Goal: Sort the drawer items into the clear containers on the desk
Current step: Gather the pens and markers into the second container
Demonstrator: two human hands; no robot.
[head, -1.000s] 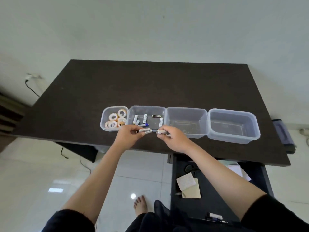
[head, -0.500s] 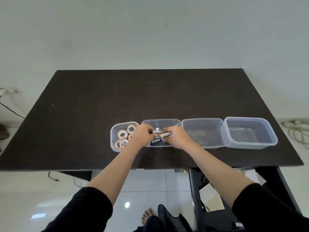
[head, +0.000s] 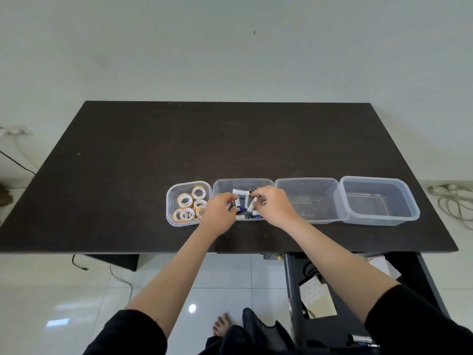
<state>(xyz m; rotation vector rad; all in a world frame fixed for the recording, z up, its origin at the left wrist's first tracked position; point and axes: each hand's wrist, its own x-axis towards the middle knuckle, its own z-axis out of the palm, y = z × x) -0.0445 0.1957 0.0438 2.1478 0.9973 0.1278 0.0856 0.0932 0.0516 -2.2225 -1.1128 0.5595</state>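
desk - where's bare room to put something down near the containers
Bare desk lies behind the container row, and left of the tape container. The two right containers look empty. Crowded: the battery container, where the left hand and right hand reach in.

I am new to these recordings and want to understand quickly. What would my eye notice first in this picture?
First, the left hand and right hand meet over the second box from the left, which holds batteries. They sit in a row of four clear boxes near the front edge of the dark desk. The leftmost box is full of tape rolls, and the two boxes on the right look almost bare.
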